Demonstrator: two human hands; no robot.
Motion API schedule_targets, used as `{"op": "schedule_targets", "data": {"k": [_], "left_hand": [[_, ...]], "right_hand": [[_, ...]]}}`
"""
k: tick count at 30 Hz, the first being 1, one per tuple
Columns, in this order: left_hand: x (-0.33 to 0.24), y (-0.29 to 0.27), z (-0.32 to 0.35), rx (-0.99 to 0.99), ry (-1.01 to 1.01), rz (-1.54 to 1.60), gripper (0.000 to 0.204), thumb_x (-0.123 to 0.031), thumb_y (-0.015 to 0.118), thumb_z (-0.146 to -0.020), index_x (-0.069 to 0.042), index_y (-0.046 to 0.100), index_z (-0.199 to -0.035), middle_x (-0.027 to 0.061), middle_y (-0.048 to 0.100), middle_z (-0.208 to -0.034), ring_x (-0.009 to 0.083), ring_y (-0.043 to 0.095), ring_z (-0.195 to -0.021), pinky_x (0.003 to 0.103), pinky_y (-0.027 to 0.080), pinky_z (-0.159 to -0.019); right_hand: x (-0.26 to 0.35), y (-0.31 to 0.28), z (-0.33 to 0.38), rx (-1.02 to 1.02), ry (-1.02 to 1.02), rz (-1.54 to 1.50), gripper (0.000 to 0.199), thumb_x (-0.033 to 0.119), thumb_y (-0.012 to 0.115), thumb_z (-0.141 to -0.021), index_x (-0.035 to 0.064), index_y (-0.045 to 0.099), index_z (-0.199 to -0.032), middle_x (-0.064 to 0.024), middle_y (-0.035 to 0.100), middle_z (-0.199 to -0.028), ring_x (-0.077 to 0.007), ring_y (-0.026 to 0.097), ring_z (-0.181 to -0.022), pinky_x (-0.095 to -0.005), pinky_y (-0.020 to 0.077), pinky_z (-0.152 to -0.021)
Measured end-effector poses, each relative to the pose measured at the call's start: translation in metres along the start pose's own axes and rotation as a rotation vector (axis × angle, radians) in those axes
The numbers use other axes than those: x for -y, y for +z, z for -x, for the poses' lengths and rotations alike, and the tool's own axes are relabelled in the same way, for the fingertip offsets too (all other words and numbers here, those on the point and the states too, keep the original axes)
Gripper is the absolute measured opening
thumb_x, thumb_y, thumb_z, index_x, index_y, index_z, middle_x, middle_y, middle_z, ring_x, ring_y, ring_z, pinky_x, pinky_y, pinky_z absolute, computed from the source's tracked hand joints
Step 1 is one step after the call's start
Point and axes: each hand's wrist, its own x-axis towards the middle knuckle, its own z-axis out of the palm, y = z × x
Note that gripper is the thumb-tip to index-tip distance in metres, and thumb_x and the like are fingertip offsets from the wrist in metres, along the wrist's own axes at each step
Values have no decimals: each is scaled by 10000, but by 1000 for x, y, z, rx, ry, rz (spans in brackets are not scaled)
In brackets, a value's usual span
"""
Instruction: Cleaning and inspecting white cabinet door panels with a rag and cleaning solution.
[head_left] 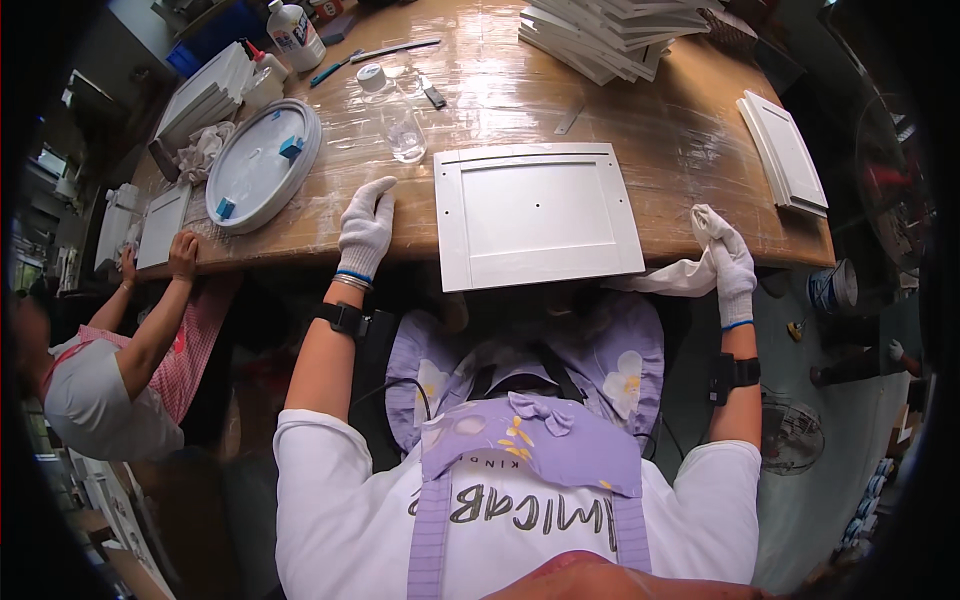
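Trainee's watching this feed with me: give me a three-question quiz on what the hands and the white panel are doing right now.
1. True or false: the left hand rests flat on the table, beside the white panel.
2. What does the right hand grip?
A. a glue bottle
B. a white cloth
C. a round lid
3. Fill in: the panel's near edge sticks out past the table's ____ edge.

Key:
1. True. The gloved hand lies palm down, left of the panel, not touching it.
2. B.
3. Front (the person's side).
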Motion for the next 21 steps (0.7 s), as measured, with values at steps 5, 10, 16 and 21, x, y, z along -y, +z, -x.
{"op": "schedule_targets", "data": {"k": [5,10,16,21], "left_hand": [[-21,20,-8,53,123,-31,205,-146,626,-902,-75,667,-1091,139,669,-1085,286,626,-1052,354,491,-928],[-35,31,-3,127,288,-217,161,-159,678,-856,-73,706,-989,125,663,-1116,299,616,-1064,374,494,-932],[-44,40,-3,77,262,-282,173,-142,709,-811,-65,709,-965,122,677,-1093,294,620,-1064,373,499,-935],[-42,40,-4,36,297,-264,135,-152,703,-798,-58,707,-895,118,684,-1040,312,630,-1003,392,511,-886]], "right_hand": [[42,14,44,22,17,174,288,-7,538,-939,-1,585,-1223,-92,613,-1260,-171,574,-1162,-300,440,-1018],[89,94,47,245,-437,1025,394,-13,656,-706,94,661,-1085,-132,654,-1008,-320,636,-912,-365,518,-818],[73,226,43,632,-461,805,188,66,670,-676,99,619,-855,-123,598,-768,-334,616,-738,-433,494,-610],[72,278,44,649,-495,831,232,125,713,-677,111,651,-899,-114,634,-811,-325,632,-722,-413,509,-621]]}}
